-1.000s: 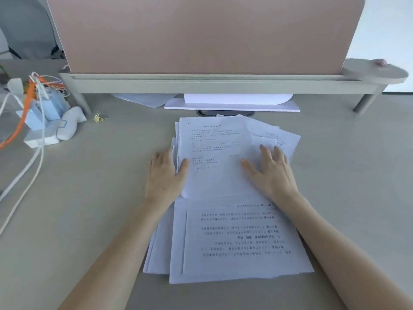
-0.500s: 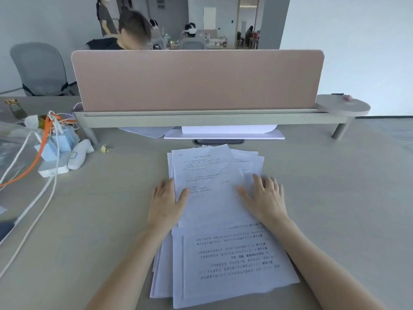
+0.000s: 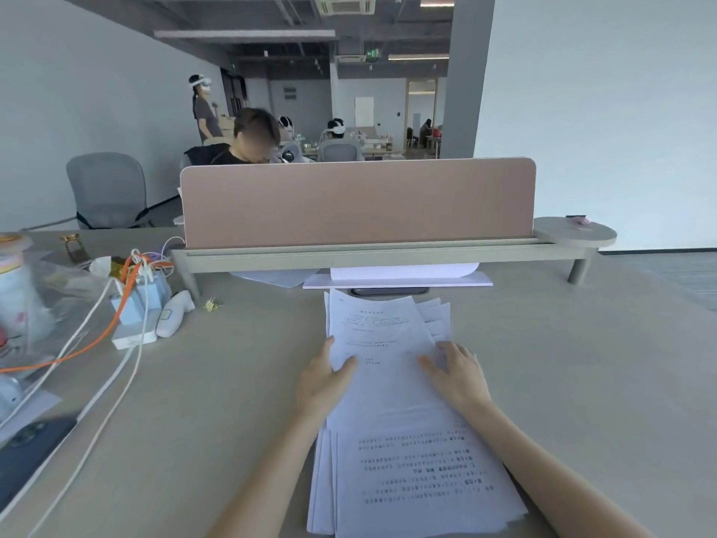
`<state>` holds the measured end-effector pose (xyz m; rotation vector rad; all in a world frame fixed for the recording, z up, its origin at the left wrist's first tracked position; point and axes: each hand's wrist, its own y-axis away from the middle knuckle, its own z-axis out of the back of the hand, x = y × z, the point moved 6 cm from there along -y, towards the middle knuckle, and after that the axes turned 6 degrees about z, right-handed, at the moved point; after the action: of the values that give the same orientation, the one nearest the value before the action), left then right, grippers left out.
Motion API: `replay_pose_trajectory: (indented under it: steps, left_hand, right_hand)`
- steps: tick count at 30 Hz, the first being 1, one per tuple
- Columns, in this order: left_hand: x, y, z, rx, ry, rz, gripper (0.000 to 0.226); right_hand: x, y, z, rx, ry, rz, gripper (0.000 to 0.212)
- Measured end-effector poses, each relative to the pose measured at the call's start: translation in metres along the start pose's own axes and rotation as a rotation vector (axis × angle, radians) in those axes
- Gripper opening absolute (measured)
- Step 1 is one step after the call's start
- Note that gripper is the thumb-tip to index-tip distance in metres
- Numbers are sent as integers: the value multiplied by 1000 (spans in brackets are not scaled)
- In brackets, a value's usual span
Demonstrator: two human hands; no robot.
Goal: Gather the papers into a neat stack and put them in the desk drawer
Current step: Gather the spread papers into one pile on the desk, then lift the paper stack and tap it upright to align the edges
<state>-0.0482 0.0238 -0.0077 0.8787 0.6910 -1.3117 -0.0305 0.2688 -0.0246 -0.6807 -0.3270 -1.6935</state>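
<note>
Several white printed papers (image 3: pixel 388 386) lie in a loose, uneven pile on the beige desk (image 3: pixel 582 382), stretching from near the shelf to the front edge. Sheet corners fan out at the far right of the pile. My left hand (image 3: pixel 320 382) rests flat on the pile's left edge with the thumb over the top sheet. My right hand (image 3: pixel 458 376) lies flat on the right side, fingers spread. Neither hand grips a sheet. No drawer is in view.
A pink divider panel (image 3: pixel 357 203) on a raised shelf (image 3: pixel 368 254) blocks the back, with more sheets (image 3: pixel 395 279) beneath it. Chargers and cables (image 3: pixel 135 300) clutter the left. A dark phone (image 3: pixel 27 452) lies front left. A person (image 3: pixel 252 137) sits behind the divider.
The camera has tilted up, so the room beyond the divider shows. Both hands stayed flat on the pile, and the fanned sheets at the far right look drawn in closer.
</note>
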Motion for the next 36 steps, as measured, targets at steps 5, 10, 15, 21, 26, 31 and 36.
replay_pose_trajectory:
  steps: [5,10,15,21,26,31,36]
  left_hand:
    - [6,1,16,-37,409,122,67]
    - [12,-1,7,224,433,237,41]
    - [12,-1,-8,348,386,194,53]
    - [7,-2,-4,350,528,124,42]
    - [-8,1,4,340,691,62,40]
    - [-34,5,32,235,758,-12,22]
    - [-71,15,74,119,704,-188,23]
  right_hand:
    - [-1,4,-3,-37,227,-8,50]
    - [-1,0,-3,-18,234,26,53]
    - [6,1,-5,25,63,65,49]
    - [-11,0,12,-40,-604,-87,60]
    - [-6,1,19,33,-1181,-204,37]
    - [31,5,55,57,-1110,-31,27]
    - [81,3,106,-84,-894,167,21]
